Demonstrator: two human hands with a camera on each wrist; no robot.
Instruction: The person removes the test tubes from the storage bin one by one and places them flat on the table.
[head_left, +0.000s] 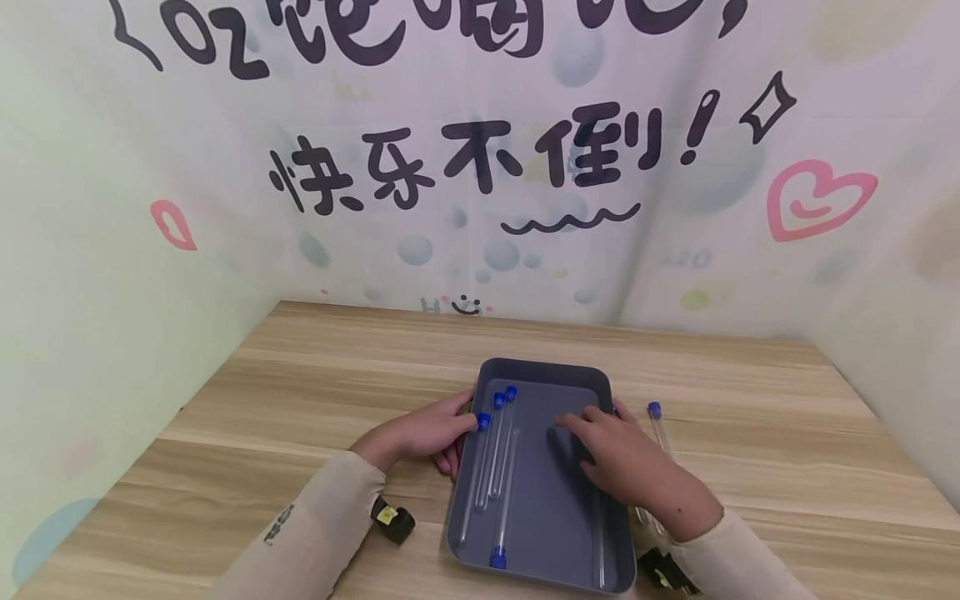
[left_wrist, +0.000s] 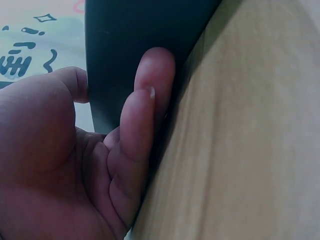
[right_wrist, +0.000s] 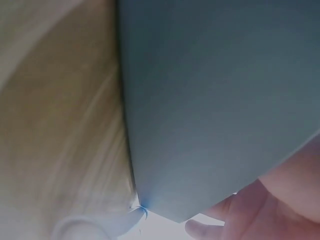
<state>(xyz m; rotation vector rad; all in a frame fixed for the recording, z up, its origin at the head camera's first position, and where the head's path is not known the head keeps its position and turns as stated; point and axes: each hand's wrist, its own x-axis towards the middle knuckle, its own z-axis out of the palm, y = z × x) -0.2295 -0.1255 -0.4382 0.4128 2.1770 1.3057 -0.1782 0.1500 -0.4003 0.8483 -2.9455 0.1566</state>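
A grey rectangular tray [head_left: 536, 500] lies on the wooden table. My left hand [head_left: 427, 429] grips its left side, thumb at the rim and fingers against the outer wall [left_wrist: 107, 30]. Several clear test tubes [head_left: 506, 492] with blue caps lie lengthwise in the tray's left half, one with its cap toward me. Another clear tube [head_left: 601, 550] lies along the right side inside. My right hand [head_left: 626, 458] is over the tray's right rim, fingers relaxed and spread above the tray floor. From the right wrist, the outer wall [right_wrist: 215, 110] fills much of the view.
Right of the tray, a blue-capped tube [head_left: 655, 412] lies on the table [head_left: 772, 450], partly behind my right hand. More tube ends show under that wrist. A printed cloth [head_left: 450, 267] hangs behind the table and along its sides.
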